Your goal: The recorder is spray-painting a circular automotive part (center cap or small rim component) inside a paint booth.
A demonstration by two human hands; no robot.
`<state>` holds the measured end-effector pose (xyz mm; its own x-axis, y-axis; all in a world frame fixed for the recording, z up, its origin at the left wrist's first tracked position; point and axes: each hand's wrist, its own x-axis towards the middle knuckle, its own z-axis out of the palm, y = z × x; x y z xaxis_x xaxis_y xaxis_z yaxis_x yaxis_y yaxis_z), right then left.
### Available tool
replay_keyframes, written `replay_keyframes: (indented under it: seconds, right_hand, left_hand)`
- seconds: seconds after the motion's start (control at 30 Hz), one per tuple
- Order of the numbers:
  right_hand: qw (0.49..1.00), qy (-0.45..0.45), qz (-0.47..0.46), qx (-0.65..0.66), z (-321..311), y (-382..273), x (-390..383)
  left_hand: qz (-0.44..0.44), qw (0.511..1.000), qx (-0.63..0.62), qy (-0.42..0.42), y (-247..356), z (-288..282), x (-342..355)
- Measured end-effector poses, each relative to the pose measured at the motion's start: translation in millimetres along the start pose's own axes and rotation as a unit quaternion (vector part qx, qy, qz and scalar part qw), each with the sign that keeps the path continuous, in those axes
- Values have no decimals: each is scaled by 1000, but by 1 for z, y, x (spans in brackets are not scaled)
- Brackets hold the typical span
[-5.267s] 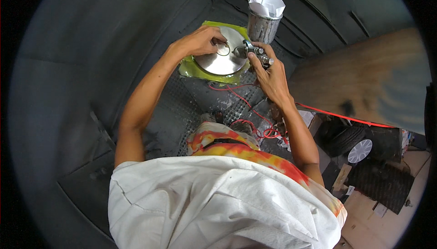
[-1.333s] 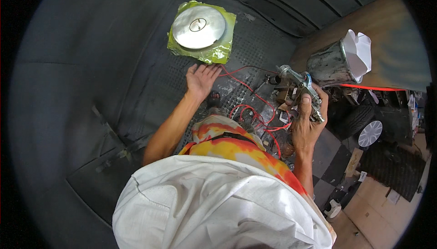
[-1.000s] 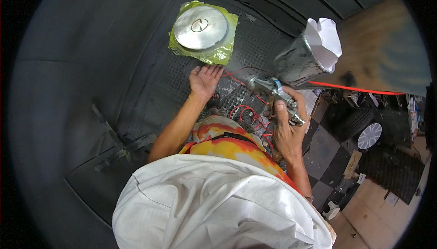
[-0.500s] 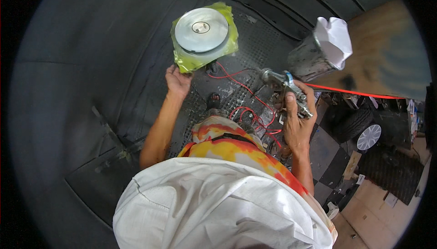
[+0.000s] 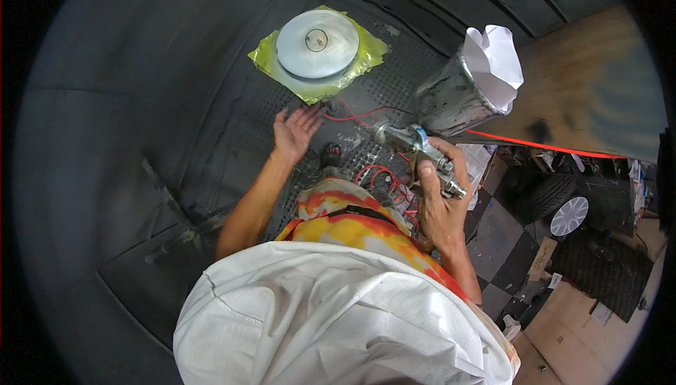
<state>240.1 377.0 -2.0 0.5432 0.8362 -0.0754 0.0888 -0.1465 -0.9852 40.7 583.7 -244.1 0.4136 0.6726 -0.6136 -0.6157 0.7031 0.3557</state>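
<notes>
My left hand [image 5: 294, 134] is palm up with fingers apart, just below the front corner of a yellow-green plastic sheet [image 5: 373, 53]; contact cannot be made out. On the sheet lies a round, dull silvery disc [image 5: 317, 58] with a small ring at its centre. My right hand [image 5: 440, 198] grips a metal spray gun [image 5: 415, 144]. The gun's paint-streaked metal cup [image 5: 449, 98] tilts to the right and has crumpled white paper [image 5: 498, 65] in its mouth. What supports the sheet is mostly hidden.
Dark walls [image 5: 120, 124] surround the dimpled floor, where red hose [image 5: 373, 174] lies coiled near my foot [image 5: 332, 156]. At the right stand a wooden panel [image 5: 563, 89] with a red edge, a tyre [image 5: 546, 188], a white wheel cover [image 5: 568, 216] and a ribbed mat [image 5: 609, 279].
Since half a second ago, the sheet has turned and my left hand has come away rightward from its corner. The gun has moved down-left. Five seconds ago my left hand was on the disc's centre.
</notes>
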Motion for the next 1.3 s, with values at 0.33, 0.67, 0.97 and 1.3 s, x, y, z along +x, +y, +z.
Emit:
replay_keyframes:
  seconds: [0.33, 0.67, 0.97, 1.3]
  right_hand:
    - [995, 50, -43, -73, -13, 5, 14]
    - [983, 117, -99, -98, -31, 13, 21]
    - [998, -4, -31, -56, -19, 10, 18]
    - [989, 144, -36, -22, -30, 5, 17]
  left_hand:
    - [-15, 993, -94, -75, -12, 40, -18]
    - [43, 993, -96, 56, 23, 45, -8]
    - [131, 991, -36, 10, 69, -14, 14]
    - [43, 996, -20, -71, 36, 7, -11]
